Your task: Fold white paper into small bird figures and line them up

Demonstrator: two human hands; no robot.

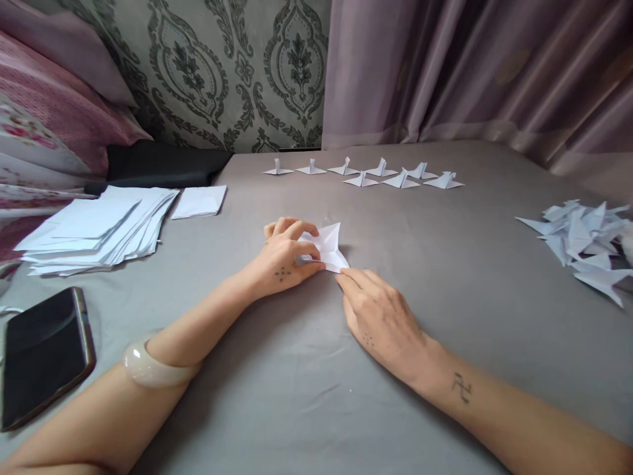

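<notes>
A small sheet of white paper (327, 245), creased and partly folded with its corners raised, lies on the grey cloth in front of me. My left hand (291, 254) is curled over its left side, thumb along the near edge and fingers on top, gripping it. The fingertips of my right hand (378, 307) are pinched together at the near right corner of the paper. The left fingers cover part of the sheet, so its left half is hidden.
Several folded paper cranes (400, 179) stand in two rows at the back, with a heap of more (586, 234) at right. Stacked white paper (99, 227), a smaller paper pile (200, 201), a black item (168, 165) and a phone (47, 356) are at left.
</notes>
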